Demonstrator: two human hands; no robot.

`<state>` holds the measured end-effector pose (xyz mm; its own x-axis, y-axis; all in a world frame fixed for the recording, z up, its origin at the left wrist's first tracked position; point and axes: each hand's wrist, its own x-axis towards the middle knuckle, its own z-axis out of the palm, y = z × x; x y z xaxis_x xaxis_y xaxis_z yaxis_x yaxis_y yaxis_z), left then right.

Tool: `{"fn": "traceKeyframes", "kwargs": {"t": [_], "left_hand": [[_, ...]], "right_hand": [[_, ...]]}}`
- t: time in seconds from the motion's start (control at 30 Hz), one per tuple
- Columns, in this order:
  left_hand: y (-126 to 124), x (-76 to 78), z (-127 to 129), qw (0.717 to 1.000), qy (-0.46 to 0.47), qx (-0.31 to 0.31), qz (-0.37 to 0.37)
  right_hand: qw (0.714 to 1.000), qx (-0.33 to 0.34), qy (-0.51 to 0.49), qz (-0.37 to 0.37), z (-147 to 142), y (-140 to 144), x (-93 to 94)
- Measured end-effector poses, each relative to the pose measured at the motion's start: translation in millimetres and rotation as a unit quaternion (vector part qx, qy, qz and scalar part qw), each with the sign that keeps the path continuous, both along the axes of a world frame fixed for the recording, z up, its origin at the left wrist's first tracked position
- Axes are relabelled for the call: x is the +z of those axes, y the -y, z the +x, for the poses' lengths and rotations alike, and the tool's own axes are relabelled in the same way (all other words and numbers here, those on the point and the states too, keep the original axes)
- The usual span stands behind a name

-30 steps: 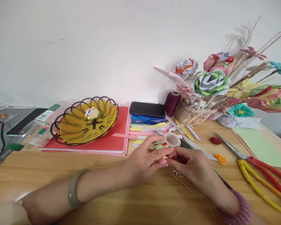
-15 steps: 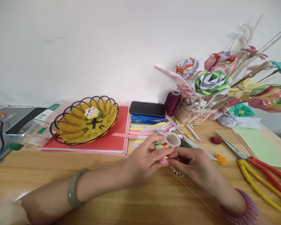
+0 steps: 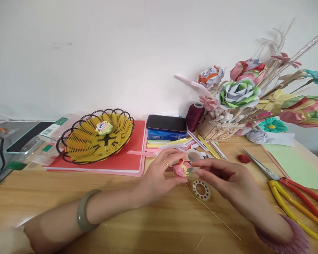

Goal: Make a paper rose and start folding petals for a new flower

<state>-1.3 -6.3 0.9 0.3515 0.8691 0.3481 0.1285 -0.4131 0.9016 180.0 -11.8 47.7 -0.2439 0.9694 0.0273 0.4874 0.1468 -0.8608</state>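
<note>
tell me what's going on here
A person's left hand holds a pink, yellow and red paper flower. The right hand is at its edge; whether it pinches anything is unclear. A thin thread lies on the table below. Another paper flower sits in the yellow basket, and scissors lie to the right.

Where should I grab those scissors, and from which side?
Probably by the yellow handle and red handle, coming from the near right: the scissors lie with blades pointing away and left, handles running back toward your right.
</note>
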Motion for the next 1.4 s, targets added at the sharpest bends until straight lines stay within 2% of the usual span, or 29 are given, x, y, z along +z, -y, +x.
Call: {"fn": "traceKeyframes", "kwargs": {"t": [0.07,0.13,0.2,0.27,0.37,0.53,0.67,0.87,0.97,1.13,1.3,1.4], "left_hand": [[-0.5,1.4,1.0,0.993,0.075,-0.031,-0.088],[-1.3,1.3,2.4,0.977,0.148,-0.07,-0.137],[-2.3,0.2,3.4,0.958,0.207,-0.107,-0.17],[-3.4,-0.8,3.4,0.935,0.244,-0.138,-0.216],[-4.0,0.1,1.8,0.909,0.254,-0.173,-0.282],[-2.2,3.5,-1.2,0.883,0.236,-0.196,-0.356],[-0.9,1.3,-1.7,0.881,0.23,-0.193,-0.365],[-0.9,-1.8,-0.8,0.895,0.218,-0.193,-0.337],[-1.3,-1.5,-0.1,0.904,0.21,-0.186,-0.323],[-1.4,-0.9,0.3,0.923,0.18,-0.157,-0.301],[-1.3,0.1,2.9,0.909,0.225,-0.136,-0.322],[-1.8,-0.5,4.1,0.903,0.244,-0.122,-0.332]], "right_hand": [[0.998,-0.047,-0.025,0.036,2.3,0.5,4.8],[0.994,-0.068,-0.031,0.079,3.8,1.6,6.9],[0.99,-0.047,-0.017,0.131,4.3,2.9,6.7],[0.983,0.005,-0.004,0.186,4.2,3.9,5.6],[0.972,0.064,0.007,0.226,3.6,4.5,4.1],[0.97,0.071,0.009,0.23,3.4,4.9,1.4],[0.965,0.084,0.011,0.246,2.9,4.8,-0.2],[0.966,0.083,0.039,0.241,2.4,5.4,0.5],[0.96,0.07,0.033,0.268,2.1,8.2,0.8],[0.936,0.112,0.077,0.325,-1.3,11.9,-0.7],[0.923,0.063,0.084,0.371,-4.1,10.3,-4.6],[0.925,0.05,0.079,0.368,-4.0,10.2,-5.7]]}}
